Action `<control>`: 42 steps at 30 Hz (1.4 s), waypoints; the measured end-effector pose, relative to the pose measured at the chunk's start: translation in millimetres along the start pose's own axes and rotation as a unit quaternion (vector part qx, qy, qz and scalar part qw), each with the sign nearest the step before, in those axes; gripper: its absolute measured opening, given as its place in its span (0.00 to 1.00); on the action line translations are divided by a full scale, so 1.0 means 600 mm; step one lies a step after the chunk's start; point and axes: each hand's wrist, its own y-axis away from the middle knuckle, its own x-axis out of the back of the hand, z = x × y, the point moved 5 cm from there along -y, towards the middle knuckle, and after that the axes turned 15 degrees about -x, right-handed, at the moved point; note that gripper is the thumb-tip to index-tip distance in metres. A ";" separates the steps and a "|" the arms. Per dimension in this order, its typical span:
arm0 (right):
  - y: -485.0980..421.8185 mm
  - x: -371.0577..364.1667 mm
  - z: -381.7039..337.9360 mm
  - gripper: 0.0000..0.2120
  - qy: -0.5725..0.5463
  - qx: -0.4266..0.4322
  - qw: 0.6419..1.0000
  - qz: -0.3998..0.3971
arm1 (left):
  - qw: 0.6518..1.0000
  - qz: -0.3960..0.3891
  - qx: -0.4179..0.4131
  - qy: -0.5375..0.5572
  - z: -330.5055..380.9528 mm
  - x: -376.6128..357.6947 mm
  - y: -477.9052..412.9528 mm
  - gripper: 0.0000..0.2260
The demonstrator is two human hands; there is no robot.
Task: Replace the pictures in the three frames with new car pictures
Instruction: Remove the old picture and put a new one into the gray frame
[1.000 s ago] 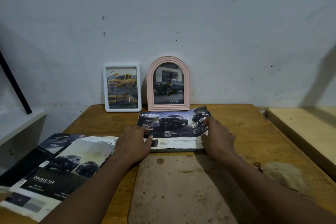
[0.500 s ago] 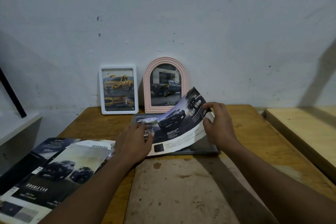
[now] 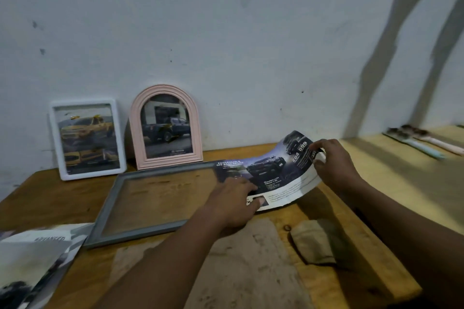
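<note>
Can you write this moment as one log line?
right hand: pinches car picture by raised edge | left hand: presses car picture down | grey frame: flat on table, mostly uncovered

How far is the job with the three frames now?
Looks done: the white frame and pink arched frame stand upright, each with a pickup picture, though new or old I cannot tell. In hand: the grey frame lies flat, empty; the left hand presses and the right hand pinches a car picture over its right end. Left: fitting it in.
</note>
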 end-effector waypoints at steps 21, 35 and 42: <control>0.021 -0.106 0.018 0.19 0.345 0.062 0.920 -0.173 | 0.997 -0.046 0.032 -0.056 0.030 -0.024 -0.061 0.19; 0.028 -0.112 0.025 0.17 0.208 0.077 0.952 -0.212 | 0.998 0.002 0.029 -0.062 0.026 -0.016 -0.042 0.16; 0.027 -0.110 0.023 0.17 0.213 0.070 0.952 -0.209 | 0.999 0.002 0.031 -0.042 0.027 -0.013 -0.033 0.15</control>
